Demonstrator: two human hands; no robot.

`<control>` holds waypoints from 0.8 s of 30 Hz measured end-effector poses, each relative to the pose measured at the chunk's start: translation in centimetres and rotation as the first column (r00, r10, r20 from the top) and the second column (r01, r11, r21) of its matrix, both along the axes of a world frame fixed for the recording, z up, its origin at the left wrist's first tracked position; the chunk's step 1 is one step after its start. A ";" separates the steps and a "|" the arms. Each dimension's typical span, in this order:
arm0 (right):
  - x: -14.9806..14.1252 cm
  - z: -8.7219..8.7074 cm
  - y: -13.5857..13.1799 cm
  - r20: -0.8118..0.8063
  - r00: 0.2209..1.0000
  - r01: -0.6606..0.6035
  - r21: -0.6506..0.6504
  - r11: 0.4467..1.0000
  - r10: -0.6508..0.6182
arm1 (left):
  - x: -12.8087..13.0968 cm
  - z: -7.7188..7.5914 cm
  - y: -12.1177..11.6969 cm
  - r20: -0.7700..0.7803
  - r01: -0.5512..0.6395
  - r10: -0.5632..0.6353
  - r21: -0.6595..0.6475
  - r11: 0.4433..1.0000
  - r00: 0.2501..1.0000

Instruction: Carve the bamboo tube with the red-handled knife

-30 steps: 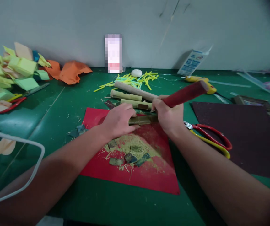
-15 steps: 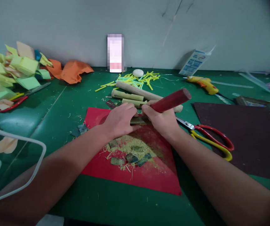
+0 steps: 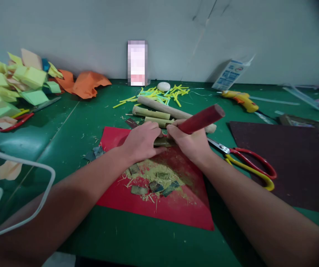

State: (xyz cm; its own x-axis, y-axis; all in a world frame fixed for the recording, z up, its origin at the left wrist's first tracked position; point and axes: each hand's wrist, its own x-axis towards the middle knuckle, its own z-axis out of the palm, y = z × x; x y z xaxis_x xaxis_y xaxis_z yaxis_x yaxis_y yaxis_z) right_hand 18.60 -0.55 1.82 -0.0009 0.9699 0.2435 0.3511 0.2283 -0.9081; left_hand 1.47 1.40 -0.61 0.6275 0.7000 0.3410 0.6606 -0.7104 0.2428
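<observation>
My left hand (image 3: 142, 139) is closed around a short greenish-brown bamboo piece (image 3: 163, 142), pressing it down over a red sheet (image 3: 115, 204). My right hand (image 3: 194, 144) grips a tool by its thick red wooden handle (image 3: 204, 119), which slants up to the right. The tool's working end is hidden by my fingers, close to the bamboo. Pale shavings and dust (image 3: 162, 168) lie on the sheet below my hands, with several dark green chips (image 3: 156, 186) among them. Just beyond my hands lie two cut bamboo pieces (image 3: 152, 113) and a pale wooden rod (image 3: 165, 107).
Red-and-yellow-handled scissors (image 3: 255, 167) lie right of my right hand, partly over a dark brown sheet (image 3: 284, 159). A yellow glue gun (image 3: 241, 101) rests behind. Folded paper pieces (image 3: 12, 81) are piled left, near a white cable (image 3: 49, 185). A phone (image 3: 137, 63) leans against the wall.
Both hands keep almost the same position and grip. The whole view has shifted very slightly; nothing was picked up or let go.
</observation>
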 end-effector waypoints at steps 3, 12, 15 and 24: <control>0.1 -0.4 0.1 0.038 0.999 -0.013 0.001 1.000 0.013 | 0.0 0.0 0.0 0.005 -0.002 0.002 0.006 1.000 1.000; 0.1 -0.9 0.9 -0.009 0.998 0.057 0.091 0.994 -0.057 | 0.1 0.1 -0.2 -0.031 0.002 -0.001 0.030 1.000 1.000; 0.2 -0.6 0.6 -0.032 0.998 0.061 0.086 0.994 -0.058 | 0.0 0.0 -0.1 -0.022 0.007 -0.006 0.043 0.999 1.000; -0.1 -0.3 -0.2 -0.033 0.999 0.016 0.080 0.997 -0.013 | -0.4 0.3 -0.2 0.161 0.011 -0.023 0.072 0.997 0.987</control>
